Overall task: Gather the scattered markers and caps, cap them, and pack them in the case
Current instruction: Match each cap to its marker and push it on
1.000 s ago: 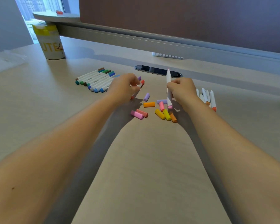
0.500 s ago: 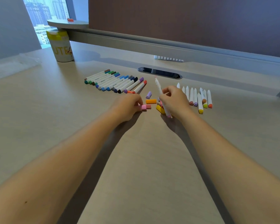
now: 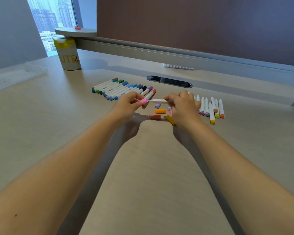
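**Pink cap going onto a marker, roughly halfway through capping**

Pink cap [image 3: 143, 100] is pinched in the fingertips of the left hand [image 3: 127, 106], lined up end to end with the white marker [image 3: 158, 100] that the right hand [image 3: 182, 107] grips with curled fingers, just above the desk [image 3: 143, 167]. Cap looks to be touching or partly on the tip; cannot tell if it is seated.

Done, as I judge it: a row of capped markers [image 3: 120, 89] at 11 o'clock of the hands, about a dozen, lying side by side.

Left: a row of uncapped markers [image 3: 210, 107] at 3 o'clock of the right hand, tips bare, coloured ends toward the camera. Loose caps just beneath the hands: red cap [image 3: 154, 116], orange cap [image 3: 160, 111], yellow cap [image 3: 170, 119] partly under the right hand, purple cap [image 3: 157, 105]. Packing not begun; no marker is in a case. A clear flat thing [image 3: 15, 75] at far 9 to 10 o'clock may be the case, too blurred to tell.

Farther out: cable slot [image 3: 169, 81] at 12 o'clock, yellow-lidded cup [image 3: 68, 55] at 10 to 11 o'clock, white strip [image 3: 177, 66] by the partition, a round shelf [image 3: 75, 31] over the cup with a small red thing on it.

In the way: nothing blocks the hands; the right palm hides some caps.
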Tool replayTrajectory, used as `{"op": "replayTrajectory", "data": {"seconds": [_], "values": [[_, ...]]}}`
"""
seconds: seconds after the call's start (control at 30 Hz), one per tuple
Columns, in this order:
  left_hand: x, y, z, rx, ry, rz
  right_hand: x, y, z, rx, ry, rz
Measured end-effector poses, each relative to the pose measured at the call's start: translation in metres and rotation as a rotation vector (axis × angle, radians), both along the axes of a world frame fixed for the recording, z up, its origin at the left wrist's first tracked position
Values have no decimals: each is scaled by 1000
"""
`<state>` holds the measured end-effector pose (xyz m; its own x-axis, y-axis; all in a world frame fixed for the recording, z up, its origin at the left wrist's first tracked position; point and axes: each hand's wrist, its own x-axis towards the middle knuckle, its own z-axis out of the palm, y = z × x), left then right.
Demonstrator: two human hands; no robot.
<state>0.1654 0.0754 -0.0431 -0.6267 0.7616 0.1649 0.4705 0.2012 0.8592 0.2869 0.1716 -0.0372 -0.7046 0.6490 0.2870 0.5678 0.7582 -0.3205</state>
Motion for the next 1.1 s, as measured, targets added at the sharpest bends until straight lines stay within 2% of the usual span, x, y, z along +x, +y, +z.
{"op": "replayTrajectory", "data": {"seconds": [0.17, 0.37, 0.5, 0.73, 0.8, 0.87, 0.93, 1.0, 1.1], "values": [[0, -1, 2, -7, 15, -26, -5, -1, -1, -15, -18, 66], [-4, 4, 10, 99, -216, 45, -8, -1, -1, -117, 115, 108], [-3, 13, 13, 136, -252, 84, -12, 4, 6, -104, 150, 104], [-13, 28, 17, 182, -293, 100, -20, 17, 15, -84, -8, 88], [-21, 34, 14, 122, -157, 138, -25, 24, 15, -167, 102, 38], [-32, 38, 6, -34, 126, 173, -32, 35, 15, -354, 286, -43], [-42, 42, -3, -244, 401, 167, -41, 45, 13, -509, 380, -135], [-48, 47, -9, -397, 587, 132, -51, 56, 8, -577, 366, -197], [-50, 53, -11, -507, 698, 66, -67, 67, 2, -575, 288, -234]]}}
